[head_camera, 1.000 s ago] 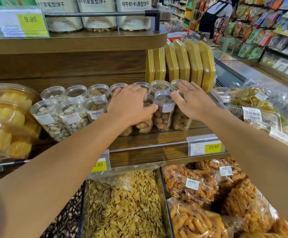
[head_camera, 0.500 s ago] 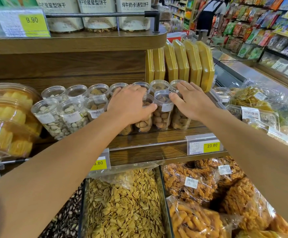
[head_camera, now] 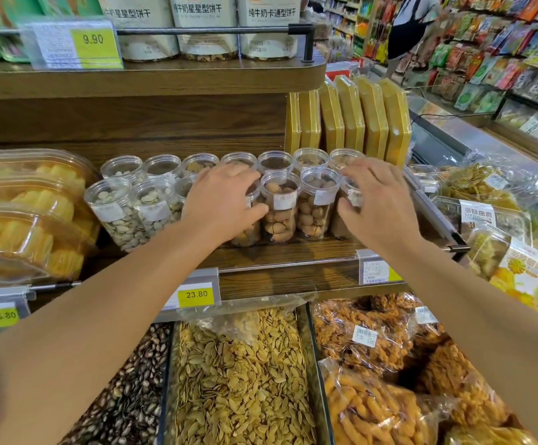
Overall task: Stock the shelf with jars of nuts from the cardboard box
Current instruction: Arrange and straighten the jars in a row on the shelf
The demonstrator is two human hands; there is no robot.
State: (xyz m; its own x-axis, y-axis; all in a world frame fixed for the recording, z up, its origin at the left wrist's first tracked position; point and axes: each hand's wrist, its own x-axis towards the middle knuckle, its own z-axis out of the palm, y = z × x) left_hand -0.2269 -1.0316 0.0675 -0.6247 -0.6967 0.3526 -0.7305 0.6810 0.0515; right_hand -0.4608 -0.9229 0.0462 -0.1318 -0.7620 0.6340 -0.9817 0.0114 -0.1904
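Two rows of clear plastic jars of nuts stand on the wooden shelf (head_camera: 288, 252). Pistachio jars (head_camera: 118, 213) are at the left, brown-nut jars (head_camera: 280, 213) in the middle and right. My left hand (head_camera: 222, 203) lies over a front-row jar (head_camera: 248, 229), thumb curled round its side. My right hand (head_camera: 376, 207) grips the rightmost front jar (head_camera: 351, 195), which it mostly hides. Between my hands stand two front jars untouched. No cardboard box is in view.
Yellow flat packs (head_camera: 367, 120) stand upright behind the jars at the right. Clear tubs of yellow snacks (head_camera: 20, 226) crowd the left. Above hangs a shelf with a rail (head_camera: 203, 29). Below lie bins of seeds (head_camera: 238, 377) and bagged snacks (head_camera: 367, 335). A person (head_camera: 409, 24) stands in the far aisle.
Both hands have drawn slightly apart and toward me, still on the front jars. The two middle front jars are now fully uncovered.
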